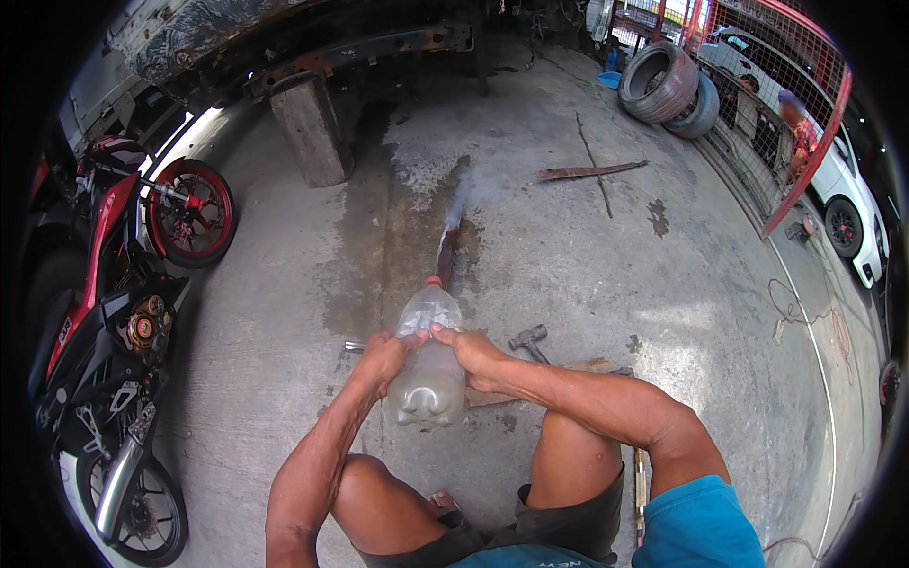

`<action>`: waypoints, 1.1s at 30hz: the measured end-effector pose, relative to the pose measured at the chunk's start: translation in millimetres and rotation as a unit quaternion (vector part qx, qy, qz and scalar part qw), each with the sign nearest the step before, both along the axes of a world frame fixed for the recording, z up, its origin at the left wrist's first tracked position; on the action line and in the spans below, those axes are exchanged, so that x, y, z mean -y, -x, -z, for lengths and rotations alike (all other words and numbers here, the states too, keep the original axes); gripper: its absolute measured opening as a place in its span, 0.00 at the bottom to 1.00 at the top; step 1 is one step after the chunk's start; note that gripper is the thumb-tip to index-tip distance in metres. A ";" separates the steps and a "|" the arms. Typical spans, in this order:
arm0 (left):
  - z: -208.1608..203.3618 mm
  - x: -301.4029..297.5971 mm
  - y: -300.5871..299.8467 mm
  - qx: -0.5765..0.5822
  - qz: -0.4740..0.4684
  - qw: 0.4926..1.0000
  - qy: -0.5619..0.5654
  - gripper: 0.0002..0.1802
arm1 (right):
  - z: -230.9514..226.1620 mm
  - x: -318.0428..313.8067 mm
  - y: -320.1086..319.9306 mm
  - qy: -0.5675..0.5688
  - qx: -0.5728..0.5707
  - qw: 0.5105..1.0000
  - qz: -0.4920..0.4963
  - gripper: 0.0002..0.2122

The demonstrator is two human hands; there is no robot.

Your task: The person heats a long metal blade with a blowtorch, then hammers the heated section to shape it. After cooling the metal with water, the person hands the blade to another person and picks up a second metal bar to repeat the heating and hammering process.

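Note:
A large clear plastic bottle (426, 390) with a red cap (434, 281) lies between my hands, its capped end pointing away from me. My left hand (386, 356) grips its left side and my right hand (472, 354) its right side, thumbs on top. Just beyond the cap is a dark reddish-brown metal strip (448, 254) on wet concrete, with whitish smoke or steam rising at its far end. Whether liquid leaves the cap I cannot make out. A hammer (528, 340) rests by my right forearm, next to a wooden board (502, 394) partly hidden under that arm.
A red and black motorcycle (104, 275) stands at left. Ahead, a block (311, 133) stands under a rusty vehicle frame (365, 52). A rusty flat piece (589, 172) crosses a thin rod (594, 163). Tires (656, 83) lean by a red mesh fence (772, 71), with people beyond.

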State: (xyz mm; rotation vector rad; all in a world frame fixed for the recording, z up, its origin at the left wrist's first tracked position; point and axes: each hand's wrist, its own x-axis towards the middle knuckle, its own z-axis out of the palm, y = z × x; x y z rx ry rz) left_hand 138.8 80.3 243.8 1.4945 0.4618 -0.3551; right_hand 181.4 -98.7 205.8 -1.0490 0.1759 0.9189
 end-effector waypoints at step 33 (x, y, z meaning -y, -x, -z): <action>-4.6 13.3 8.5 -0.004 -0.009 1.000 0.014 0.29 | -13.7 10.9 0.6 0.033 0.012 0.998 -0.061 0.30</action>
